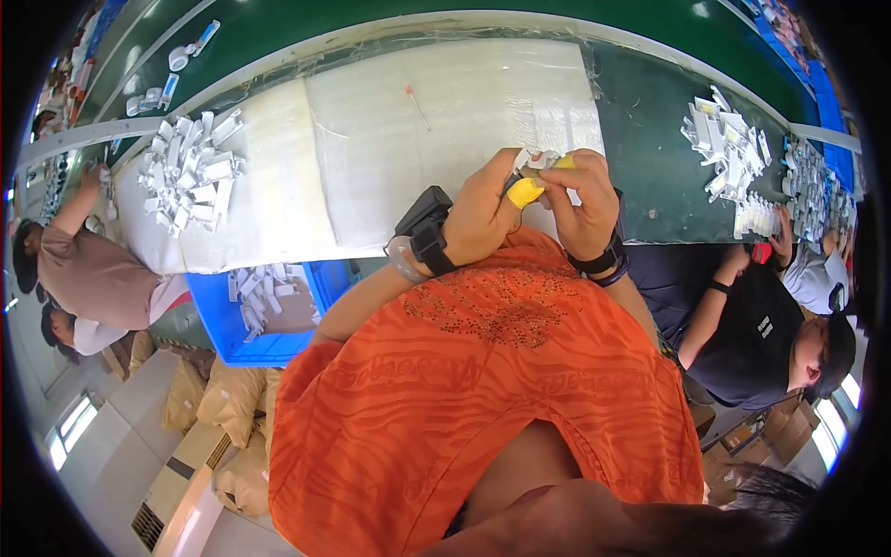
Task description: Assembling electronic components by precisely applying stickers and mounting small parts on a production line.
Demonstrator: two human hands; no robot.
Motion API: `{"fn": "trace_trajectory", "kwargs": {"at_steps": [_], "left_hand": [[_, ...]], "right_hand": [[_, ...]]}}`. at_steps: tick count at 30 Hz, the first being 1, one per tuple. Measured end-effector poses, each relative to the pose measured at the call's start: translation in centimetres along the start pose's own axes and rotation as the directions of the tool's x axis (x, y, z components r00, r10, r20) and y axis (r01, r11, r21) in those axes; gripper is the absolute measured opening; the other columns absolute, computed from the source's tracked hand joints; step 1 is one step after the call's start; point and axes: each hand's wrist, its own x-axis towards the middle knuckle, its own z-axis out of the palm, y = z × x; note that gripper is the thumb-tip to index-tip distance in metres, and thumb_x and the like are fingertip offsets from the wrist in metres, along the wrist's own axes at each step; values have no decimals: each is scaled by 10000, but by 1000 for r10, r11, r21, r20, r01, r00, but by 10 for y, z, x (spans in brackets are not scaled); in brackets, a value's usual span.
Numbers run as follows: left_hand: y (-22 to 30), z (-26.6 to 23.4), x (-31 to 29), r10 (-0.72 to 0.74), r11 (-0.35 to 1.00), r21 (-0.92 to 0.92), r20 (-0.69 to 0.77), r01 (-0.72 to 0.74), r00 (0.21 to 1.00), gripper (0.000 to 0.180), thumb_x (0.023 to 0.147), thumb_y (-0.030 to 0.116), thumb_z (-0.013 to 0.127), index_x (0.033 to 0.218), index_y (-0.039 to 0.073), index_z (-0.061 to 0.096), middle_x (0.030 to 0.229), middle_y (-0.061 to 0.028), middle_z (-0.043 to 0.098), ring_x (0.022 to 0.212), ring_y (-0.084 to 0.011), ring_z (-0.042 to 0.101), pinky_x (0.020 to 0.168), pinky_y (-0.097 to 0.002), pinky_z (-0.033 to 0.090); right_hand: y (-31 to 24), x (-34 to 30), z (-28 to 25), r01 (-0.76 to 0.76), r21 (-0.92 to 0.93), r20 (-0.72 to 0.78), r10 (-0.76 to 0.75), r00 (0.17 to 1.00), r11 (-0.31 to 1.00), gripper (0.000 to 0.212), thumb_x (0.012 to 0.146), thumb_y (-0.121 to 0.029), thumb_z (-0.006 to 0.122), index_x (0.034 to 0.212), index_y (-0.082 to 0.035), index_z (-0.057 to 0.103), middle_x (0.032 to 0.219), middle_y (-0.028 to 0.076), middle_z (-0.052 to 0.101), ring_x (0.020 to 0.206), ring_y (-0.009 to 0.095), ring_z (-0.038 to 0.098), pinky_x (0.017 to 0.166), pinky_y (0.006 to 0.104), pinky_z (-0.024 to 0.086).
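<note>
Over the near edge of the workbench, my two hands meet around a small white plastic part (535, 161). My left hand (483, 212) closes on it from one side, with a yellow wrapping (524, 192) on the thumb. From the other side my right hand (587, 206) pinches the same part, and yellow also shows at one of its fingertips. The fingers hide most of the part, so its full shape cannot be made out. Beneath them, a whitish padded sheet (390, 158) covers the middle of the bench.
A heap of white plastic parts (190, 172) lies on the left, another pile (722, 144) on the green right side. Below the left edge, a blue bin (274, 351) holds more parts. A thin red-tipped stick (418, 105) lies on the sheet. People work at both sides.
</note>
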Motion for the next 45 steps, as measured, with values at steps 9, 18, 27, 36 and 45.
{"fn": "trace_trajectory", "kwargs": {"at_steps": [9, 18, 27, 36, 45], "left_hand": [[0, 0, 1, 39, 999, 20, -88, -37, 995, 250, 1017, 189, 466, 1172, 10, 548, 726, 3, 551, 559, -26, 451, 498, -183, 379], [-28, -53, 39, -75, 992, 102, -14, 76, 997, 383, 1014, 326, 395, 1219, 44, 552, 857, -54, 600, 604, -111, 565, 491, -242, 469], [-73, -237, 181, -141, 974, -220, -398, 55, 906, 355, 947, 310, 440, 1153, 45, 555, 953, -104, 654, 693, -192, 633, 526, -317, 541], [-136, -267, 213, 373, 770, 589, -727, 246, 576, 575, 879, 192, 623, 1315, -135, 440, 1301, -284, 510, 1204, -361, 497, 1051, -400, 361], [153, 28, 123, 636, 769, -219, 356, -600, 685, 406, 951, 399, 491, 1140, 53, 584, 1102, -179, 603, 986, -301, 599, 865, -451, 489]], "right_hand": [[1, -4, 10, 33, -29, -13, -33, 999, 999, 209, 724, 16, 731, 900, -64, 653, 819, 83, 588, 826, 293, 554, 767, 375, 439], [28, -10, 24, -96, -41, 50, 98, 994, 995, 203, 812, -145, 676, 998, -100, 607, 965, 104, 596, 944, 309, 547, 827, 409, 400], [55, -51, 6, -346, -107, 216, 361, 907, 932, 217, 815, -122, 653, 1021, -110, 584, 1034, 98, 595, 832, 333, 601, 719, 442, 479], [87, -53, -54, -448, -92, 98, 456, 885, 889, 274, 856, -144, 670, 1115, -102, 594, 1056, 107, 599, 702, 298, 625, 665, 397, 503], [180, -22, -192, -453, -246, -122, 436, 892, 857, 297, 841, -238, 683, 1096, -103, 615, 1027, 132, 628, 739, 299, 631, 681, 404, 506]]}}
